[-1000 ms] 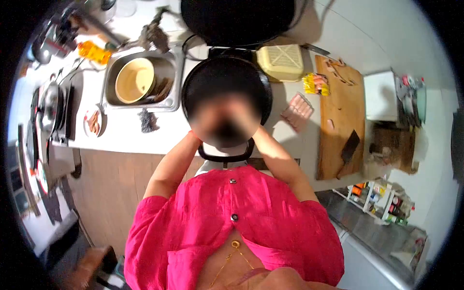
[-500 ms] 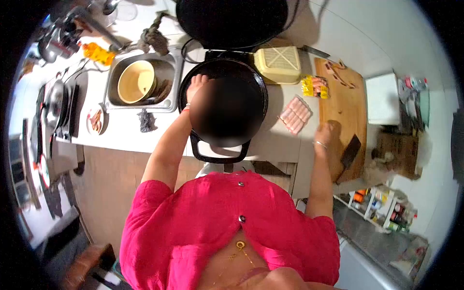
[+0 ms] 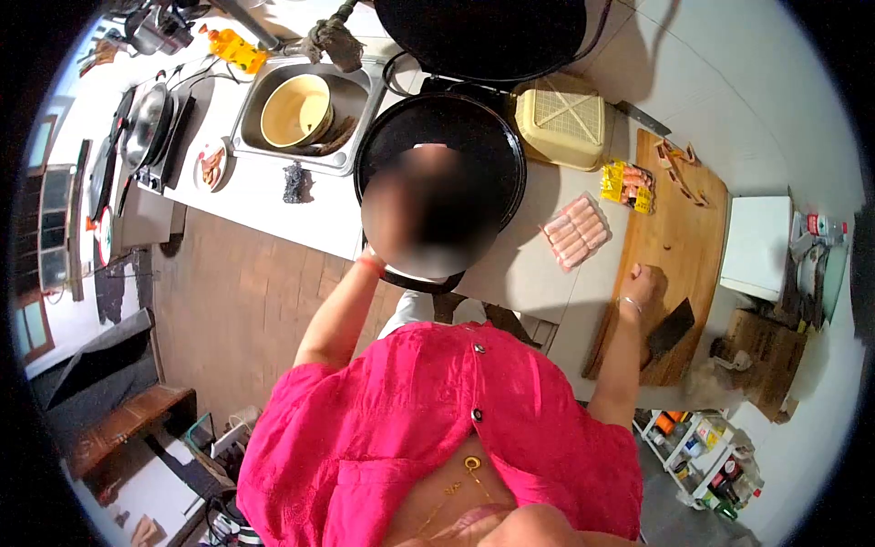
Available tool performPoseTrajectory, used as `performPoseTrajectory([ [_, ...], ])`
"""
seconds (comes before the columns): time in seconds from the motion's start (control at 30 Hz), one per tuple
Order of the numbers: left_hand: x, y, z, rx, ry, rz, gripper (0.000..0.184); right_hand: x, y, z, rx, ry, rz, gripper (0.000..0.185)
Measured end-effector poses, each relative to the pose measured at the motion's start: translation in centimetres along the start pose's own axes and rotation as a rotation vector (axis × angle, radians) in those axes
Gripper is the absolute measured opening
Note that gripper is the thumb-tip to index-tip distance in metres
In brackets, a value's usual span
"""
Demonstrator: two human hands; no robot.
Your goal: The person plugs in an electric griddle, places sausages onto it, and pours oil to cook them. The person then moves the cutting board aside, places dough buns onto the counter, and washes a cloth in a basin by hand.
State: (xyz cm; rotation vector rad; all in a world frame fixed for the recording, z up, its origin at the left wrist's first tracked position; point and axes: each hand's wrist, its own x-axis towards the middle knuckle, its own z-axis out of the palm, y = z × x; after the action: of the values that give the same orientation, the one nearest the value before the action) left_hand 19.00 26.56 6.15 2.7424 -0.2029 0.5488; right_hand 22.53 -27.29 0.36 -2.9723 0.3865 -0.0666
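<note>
My left hand (image 3: 372, 257) is at the near-left rim of a round black electric griddle pan (image 3: 444, 105), by its front handle; a blurred patch over the pan hides most of the fingers, so I cannot tell their grip. The pan's lid (image 3: 483, 32) stands raised behind it. On the wooden cutting board (image 3: 658, 232) rests my right hand (image 3: 644, 283), fingers curled in, with nothing visible in them. Beside it lies a dark-bladed cleaver (image 3: 673, 330). Left of the board are a pack of pale sausages (image 3: 574, 233) and a yellow packet (image 3: 627, 187) of sausages.
A yellow bowl (image 3: 297, 111) sits in the metal sink (image 3: 246, 137). Nearby are a small plate (image 3: 211, 165) of food and a dark scrubber (image 3: 293, 184). A cream basket (image 3: 560, 121) and a knife (image 3: 642, 117) lie right of the pan. Peeled casings (image 3: 684, 171) rest on the board.
My left hand has drawn back from the pan's far-left side to its near-left rim. My right hand has moved from the board's edge onto the board. The view has shifted and turned.
</note>
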Motion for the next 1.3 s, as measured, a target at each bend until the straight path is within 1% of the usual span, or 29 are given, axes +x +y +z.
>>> performPoseTrajectory([
  [0.03,-1.5,0.2,-0.5,-0.046,0.006,-0.061,0.023,-0.8,-2.3,-2.5,0.085,-0.031,-0.004,0.018],
  [0.1,-4.4,0.7,-1.1,-0.155,0.013,-0.208,0.023,-1.1,-4.6,-2.1,0.367,-0.014,0.004,0.018],
  [0.17,-6.8,1.8,-2.3,-0.324,0.002,-0.410,0.023,-1.6,-5.9,2.4,0.760,0.065,0.042,0.020],
  [0.2,-7.3,2.5,-2.9,-0.427,-0.003,-0.512,0.022,-2.7,-10.0,1.0,1.116,-0.069,0.094,0.021],
  [0.27,-7.7,3.7,-3.6,-0.630,0.002,-0.717,0.019,-4.1,-18.4,1.9,1.164,-0.088,-0.225,0.024],
  [0.3,-7.6,3.8,-3.5,-0.637,0.025,-0.674,0.018,-5.5,-23.0,0.4,1.026,-0.259,-0.169,0.022],
  [0.37,-7.0,3.9,-3.5,-0.673,0.018,-0.595,0.018,-6.6,-30.6,-1.6,0.752,-0.095,-0.581,0.023],
  [0.4,-6.5,4.0,-3.6,-0.697,0.012,-0.568,0.018,-6.7,-33.3,-0.9,0.714,-0.047,-0.745,0.018],
  [0.43,-5.7,4.2,-4.1,-0.701,-0.010,-0.561,0.019,-6.6,-35.8,-1.7,0.667,-0.055,-0.865,0.011],
  [0.47,-5.6,3.9,-3.7,-0.720,-0.009,-0.541,0.019,-6.4,-37.7,-0.9,0.634,-0.073,-0.930,0.007],
  [0.53,-5.2,3.6,-3.8,-0.730,-0.033,-0.519,0.019,-6.1,-40.6,1.3,0.483,-0.080,-1.012,0.006],
  [0.6,-5.2,3.2,-4.0,-0.729,-0.020,-0.499,0.021,-6.1,-42.0,2.1,0.401,-0.056,-1.061,0.008],
  [0.67,-5.2,2.9,-3.8,-0.760,-0.007,-0.468,0.021,-6.1,-42.3,2.9,0.367,0.023,-1.055,0.010],
  [0.73,-5.7,2.2,-3.4,-0.771,-0.025,-0.481,0.019,-6.0,-41.6,1.7,0.383,0.052,-1.006,0.013],
  [0.8,-5.6,1.9,-3.6,-0.753,-0.077,-0.492,0.019,-6.0,-39.4,1.0,0.365,-0.007,-0.948,0.017],
  [0.83,-5.5,1.7,-3.5,-0.736,-0.100,-0.483,0.018,-6.2,-37.9,-0.9,0.519,0.037,-0.917,0.020],
  [0.87,-5.4,1.6,-3.4,-0.759,-0.102,-0.469,0.019,-6.3,-35.9,-1.1,0.643,0.071,-0.839,0.014],
  [0.93,-5.2,1.3,-3.1,-0.705,-0.152,-0.424,0.019,-6.8,-30.8,-1.4,0.759,0.015,-0.622,0.010],
  [0.97,-4.9,1.5,-2.8,-0.707,-0.167,-0.402,0.020,-7.1,-28.2,-2.5,0.759,0.084,-0.520,0.006],
  [1.0,-4.5,1.5,-2.5,-0.699,-0.175,-0.388,0.020,-7.4,-24.3,-0.5,0.744,0.076,-0.399,0.008],
  [1.03,-4.1,1.3,-2.5,-0.680,-0.176,-0.382,0.021,-8.1,-20.3,2.5,0.955,0.025,-0.213,0.009],
  [1.07,-2.8,1.8,-3.3,-0.620,-0.195,-0.371,0.025,-9.2,-17.8,1.0,1.088,-0.070,0.008,0.010],
  [1.1,-1.9,1.8,-3.0,-0.535,-0.144,-0.310,0.029,-9.7,-15.0,1.3,0.952,0.054,-0.044,0.010],
  [1.13,-1.0,1.6,-2.5,-0.457,-0.098,-0.243,0.033,-10.8,-13.6,0.3,1.056,0.075,0.023,0.010],
  [1.17,-0.2,1.3,-2.0,-0.376,-0.092,-0.240,0.037,-11.7,-11.9,0.1,0.755,0.113,0.072,0.013],
  [1.2,0.7,1.5,-1.3,-0.315,-0.089,-0.220,0.041,-12.1,-11.4,0.5,0.875,0.036,0.228,0.016],
  [1.23,1.9,1.9,-1.3,-0.288,-0.083,-0.129,0.046,-13.0,-10.7,0.7,0.983,-0.011,0.403,0.019],
  [1.27,3.4,3.4,-1.7,-0.251,-0.106,-0.098,0.046,-14.2,-9.3,0.6,1.087,-0.032,0.592,0.021],
  [1.3,4.1,3.9,-1.6,-0.240,-0.201,-0.073,0.046,-15.1,-8.1,0.7,1.060,-0.007,0.599,0.024],
])
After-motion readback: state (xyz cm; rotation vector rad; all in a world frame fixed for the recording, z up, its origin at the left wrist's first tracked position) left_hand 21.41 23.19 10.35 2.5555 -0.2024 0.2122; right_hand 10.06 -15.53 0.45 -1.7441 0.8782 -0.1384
